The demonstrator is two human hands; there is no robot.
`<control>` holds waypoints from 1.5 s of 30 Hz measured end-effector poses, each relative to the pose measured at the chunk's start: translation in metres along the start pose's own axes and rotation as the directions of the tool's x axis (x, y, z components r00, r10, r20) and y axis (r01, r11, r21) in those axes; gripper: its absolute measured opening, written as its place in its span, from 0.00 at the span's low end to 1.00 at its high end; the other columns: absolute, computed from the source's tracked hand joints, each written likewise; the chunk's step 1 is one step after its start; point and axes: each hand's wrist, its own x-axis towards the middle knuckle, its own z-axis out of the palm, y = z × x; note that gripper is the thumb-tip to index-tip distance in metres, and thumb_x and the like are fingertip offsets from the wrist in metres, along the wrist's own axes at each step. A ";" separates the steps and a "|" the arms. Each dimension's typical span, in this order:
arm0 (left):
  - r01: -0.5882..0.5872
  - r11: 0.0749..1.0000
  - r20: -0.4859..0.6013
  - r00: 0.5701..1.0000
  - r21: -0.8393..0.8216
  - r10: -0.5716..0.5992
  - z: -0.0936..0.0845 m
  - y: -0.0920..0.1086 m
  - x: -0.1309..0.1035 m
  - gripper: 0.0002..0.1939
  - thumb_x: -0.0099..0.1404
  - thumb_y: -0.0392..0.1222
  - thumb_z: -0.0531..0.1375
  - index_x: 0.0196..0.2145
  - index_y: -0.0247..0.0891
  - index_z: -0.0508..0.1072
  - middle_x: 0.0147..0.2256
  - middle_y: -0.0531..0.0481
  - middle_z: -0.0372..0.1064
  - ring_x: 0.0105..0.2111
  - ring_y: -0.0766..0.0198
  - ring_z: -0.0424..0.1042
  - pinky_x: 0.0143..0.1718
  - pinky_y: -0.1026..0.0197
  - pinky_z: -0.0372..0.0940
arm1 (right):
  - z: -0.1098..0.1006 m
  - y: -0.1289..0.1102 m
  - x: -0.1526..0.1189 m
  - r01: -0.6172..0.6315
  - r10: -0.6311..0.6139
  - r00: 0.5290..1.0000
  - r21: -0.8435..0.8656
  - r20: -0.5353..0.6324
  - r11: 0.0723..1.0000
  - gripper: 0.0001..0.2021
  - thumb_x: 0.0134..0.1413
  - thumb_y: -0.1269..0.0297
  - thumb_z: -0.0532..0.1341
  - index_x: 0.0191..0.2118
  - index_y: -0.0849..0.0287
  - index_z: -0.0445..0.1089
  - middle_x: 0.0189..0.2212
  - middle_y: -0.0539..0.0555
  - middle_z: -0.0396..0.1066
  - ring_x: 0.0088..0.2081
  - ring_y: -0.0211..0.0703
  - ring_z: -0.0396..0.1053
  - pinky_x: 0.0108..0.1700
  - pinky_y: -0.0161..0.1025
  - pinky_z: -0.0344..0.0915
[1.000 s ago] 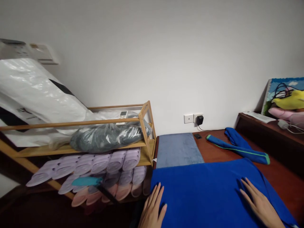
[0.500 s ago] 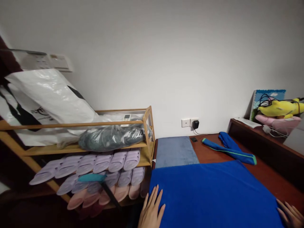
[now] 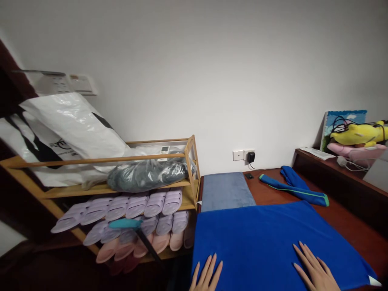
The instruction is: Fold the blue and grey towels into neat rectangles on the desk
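A bright blue cloth (image 3: 257,238) lies spread over the reddish-brown surface (image 3: 357,226), its far edge overlapping a grey-blue cushion or folded cloth (image 3: 226,190). My left hand (image 3: 206,275) rests flat on the cloth near its left edge, fingers spread. On the right part of the cloth lies my right hand (image 3: 317,268), palm down with the fingers apart. Beyond the cloth is a blue strip-like piece with green edging (image 3: 294,190). A small white tag (image 3: 374,281) shows at the cloth's near right corner.
To the left stands a wooden rack (image 3: 194,182) with plastic bags (image 3: 75,125) on top and several slippers (image 3: 136,206) below. A black plug (image 3: 250,157) sits in the wall socket. On the right ledge (image 3: 309,159) are a yellow plush toy (image 3: 357,134) and a picture.
My right hand has moved left from the cloth's right edge onto the cloth. My left hand is slightly lower and further right. The view has shifted slightly, and the white tag now shows.
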 end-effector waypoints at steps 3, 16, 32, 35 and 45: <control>-0.065 0.996 0.096 0.993 -0.065 0.071 -0.006 -0.007 0.001 0.38 0.63 0.55 0.54 0.64 0.55 0.36 0.61 0.54 0.52 0.56 0.55 0.61 0.52 0.53 0.59 | -0.007 0.013 -0.010 0.005 -0.006 1.000 0.015 0.023 1.000 0.28 0.53 0.45 0.48 0.60 0.37 0.53 0.58 0.49 0.61 0.59 0.54 0.57 0.54 0.58 0.60; 0.058 0.984 0.121 0.992 -0.166 -0.038 -0.031 0.016 0.028 0.32 0.67 0.41 0.47 0.64 0.53 0.37 0.63 0.54 0.44 0.60 0.54 0.54 0.56 0.48 0.58 | -0.021 -0.075 0.032 0.074 -0.074 0.996 0.000 0.047 0.997 0.28 0.57 0.46 0.50 0.62 0.45 0.52 0.64 0.53 0.48 0.62 0.53 0.50 0.57 0.56 0.56; 0.130 0.969 0.196 0.977 -0.208 -0.089 -0.047 0.020 0.043 0.28 0.69 0.51 0.45 0.63 0.55 0.38 0.64 0.54 0.43 0.62 0.54 0.49 0.59 0.43 0.51 | 0.010 -0.061 0.020 0.043 -0.039 0.996 -0.041 0.085 0.998 0.29 0.58 0.45 0.48 0.64 0.41 0.43 0.64 0.49 0.47 0.63 0.52 0.47 0.60 0.57 0.52; 0.232 0.952 0.210 0.959 -0.202 -0.189 -0.044 0.008 0.025 0.27 0.68 0.52 0.46 0.63 0.56 0.42 0.64 0.53 0.44 0.62 0.52 0.48 0.58 0.39 0.52 | 0.003 0.007 0.004 -0.075 0.080 0.997 -0.159 0.025 0.984 0.29 0.57 0.45 0.47 0.63 0.43 0.47 0.64 0.50 0.47 0.63 0.51 0.47 0.58 0.58 0.52; 0.514 0.596 0.135 0.815 -0.617 -0.563 -0.005 -0.002 -0.018 0.27 0.67 0.50 0.47 0.63 0.55 0.47 0.66 0.53 0.39 0.62 0.55 0.50 0.54 0.53 0.61 | -0.044 0.143 -0.034 -0.176 0.166 0.976 -0.064 -0.138 0.982 0.28 0.43 0.47 0.47 0.54 0.30 0.61 0.57 0.39 0.60 0.58 0.56 0.57 0.51 0.61 0.58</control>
